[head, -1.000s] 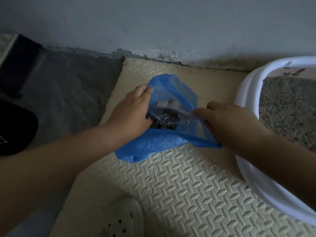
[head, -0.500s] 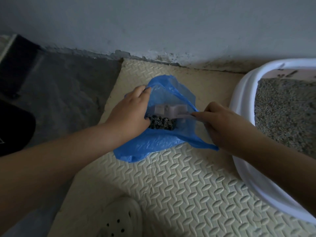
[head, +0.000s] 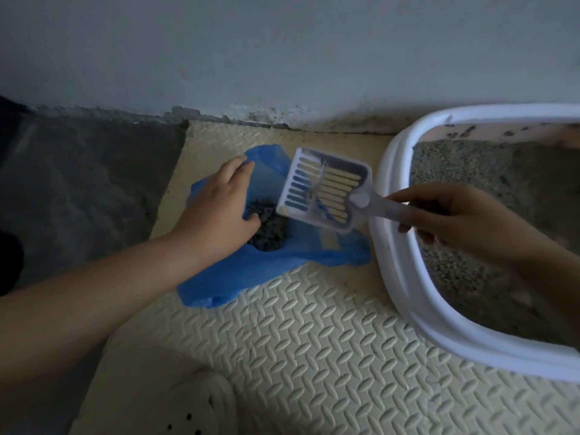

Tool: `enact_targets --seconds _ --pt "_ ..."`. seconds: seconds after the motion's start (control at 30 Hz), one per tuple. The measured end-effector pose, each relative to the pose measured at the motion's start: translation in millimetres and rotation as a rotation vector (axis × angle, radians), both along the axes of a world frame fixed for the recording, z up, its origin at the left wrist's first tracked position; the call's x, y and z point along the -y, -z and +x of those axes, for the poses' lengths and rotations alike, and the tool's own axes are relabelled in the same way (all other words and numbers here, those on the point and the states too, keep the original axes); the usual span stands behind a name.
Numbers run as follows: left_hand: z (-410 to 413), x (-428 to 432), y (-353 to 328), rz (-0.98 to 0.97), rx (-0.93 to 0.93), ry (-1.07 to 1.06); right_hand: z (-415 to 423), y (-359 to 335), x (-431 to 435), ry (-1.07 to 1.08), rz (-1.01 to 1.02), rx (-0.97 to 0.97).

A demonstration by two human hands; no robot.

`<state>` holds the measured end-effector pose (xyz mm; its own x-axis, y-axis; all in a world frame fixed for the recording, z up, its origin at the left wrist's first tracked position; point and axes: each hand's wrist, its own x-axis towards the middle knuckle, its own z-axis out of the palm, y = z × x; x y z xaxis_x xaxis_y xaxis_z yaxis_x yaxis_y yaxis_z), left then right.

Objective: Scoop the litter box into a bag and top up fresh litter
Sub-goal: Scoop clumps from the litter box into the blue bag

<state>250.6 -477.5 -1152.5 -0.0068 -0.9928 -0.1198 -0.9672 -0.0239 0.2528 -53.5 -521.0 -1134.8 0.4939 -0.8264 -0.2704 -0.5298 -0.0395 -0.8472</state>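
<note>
A blue plastic bag lies on the cream foam mat, its mouth open, with a dark clump of used litter inside. My left hand grips the bag's near rim and holds it open. My right hand grips the handle of a pale slotted litter scoop, which hangs empty and tilted above the bag's mouth, between the bag and the box. The white-rimmed litter box at the right holds grey litter.
The textured foam mat covers the floor up to a stained wall. Bare grey floor lies to the left. A white perforated clog sits at the bottom edge.
The scoop was down inside the bag; my right hand has lifted it out and up to the right, empty. My left hand still holds the bag open.
</note>
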Motion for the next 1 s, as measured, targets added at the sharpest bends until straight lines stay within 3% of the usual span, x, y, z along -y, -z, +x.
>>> enact_targets --seconds 0.1,0.2,0.3,0.4,0.6,0.83,1.0 --pt "-29 9 -1 -0.026 -0.039 0.073 -31 3 -4 0.178 0.081 0.122" --pt "-64 17 0 0.008 -0.107 0.168 -66 5 -8 0.309 0.091 0.127" --pt "-100 24 4 -0.020 -0.128 0.284 -107 8 -11 0.391 0.092 0.040" --pt "-132 29 11 -0.023 -0.106 0.384 -150 13 -13 0.399 0.059 -0.174" --pt "-170 44 34 0.077 -0.126 0.431 -208 20 -6 0.196 0.045 -0.615" --pt "-183 52 57 0.041 -0.196 0.372 -252 18 29 0.129 0.191 -0.675" --pt "-181 54 62 0.022 -0.234 0.386 -217 37 50 -0.057 0.069 -0.760"
